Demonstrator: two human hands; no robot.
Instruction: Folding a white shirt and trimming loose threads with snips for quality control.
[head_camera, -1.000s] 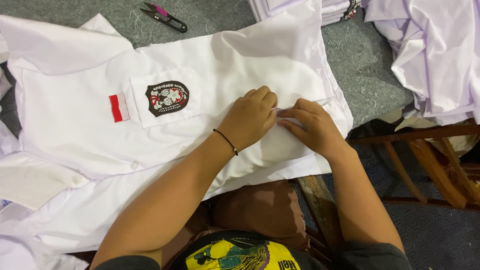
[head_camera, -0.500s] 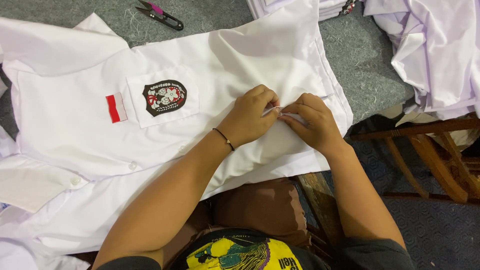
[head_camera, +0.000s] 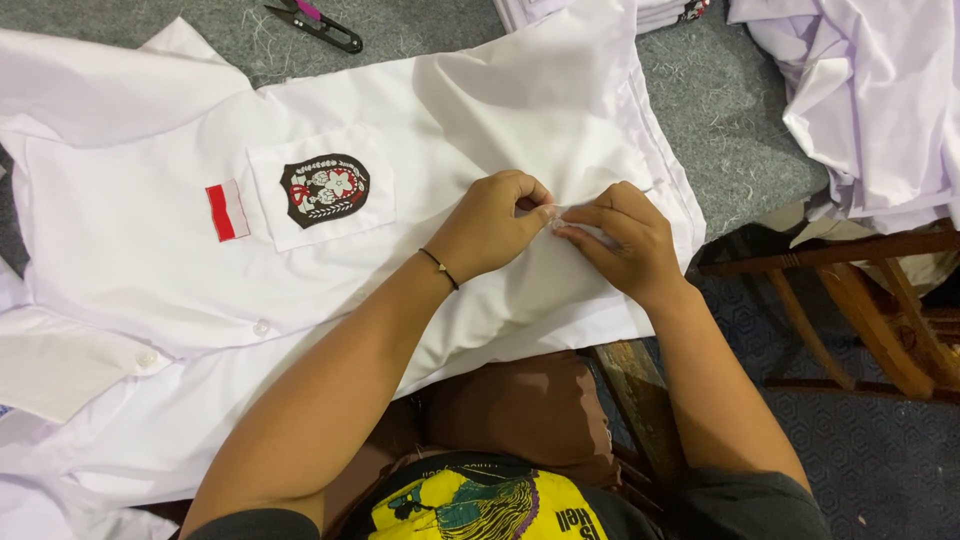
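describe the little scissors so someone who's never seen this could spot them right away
Start from the big white shirt spread over the grey table, the one with a dark badge on its chest pocket. Look past the shirt's far edge, near the top of the view, where the thread snips lie on bare grey surface. They are the only small black tool there, with a pink part at the handle.

White shirt (head_camera: 480, 130); red-and-white patch (head_camera: 227, 210); grey tabletop (head_camera: 720, 120)

the white shirt (head_camera: 480, 130) is smooth matt woven cloth, with an embroidered badge (head_camera: 324, 188) that looks stitched and textured. the table cover (head_camera: 720, 130) is rough grey felt-like fabric. the chair frame (head_camera: 850, 290) is varnished wood, the snips (head_camera: 318, 24) dark metal.
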